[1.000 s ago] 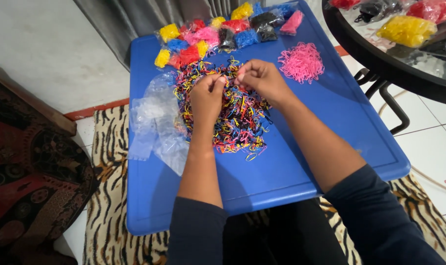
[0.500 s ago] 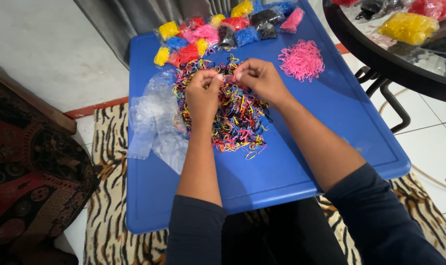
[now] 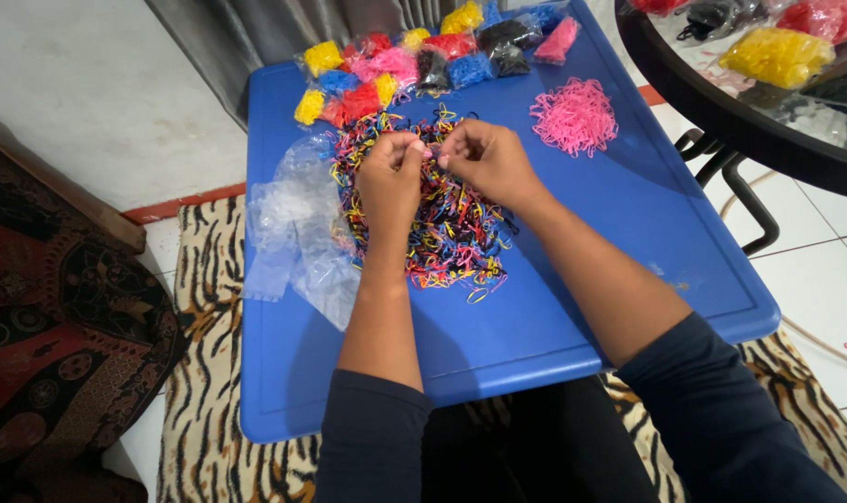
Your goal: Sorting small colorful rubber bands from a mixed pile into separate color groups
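Observation:
A heap of mixed small elastic bands [image 3: 451, 233], red, yellow, blue and black, lies in the middle of a blue tray table [image 3: 628, 242]. My left hand [image 3: 391, 177] and my right hand [image 3: 484, 160] hover over the far part of the heap, fingertips pinched together and almost touching each other. What they pinch is too small to make out, apparently a band or two. A separate pile of pink bands [image 3: 574, 115] lies to the right of my right hand.
Empty clear plastic bags [image 3: 298, 233] lie left of the heap. Small filled bags of sorted coloured bands [image 3: 423, 56] line the tray's far edge. A round dark glass table [image 3: 768, 84] with more bags stands at right. A tiger-striped rug [image 3: 209, 410] lies below.
Both hands have stayed over the heap, shifting slightly; the fingertips have come closer together at the heap's far side.

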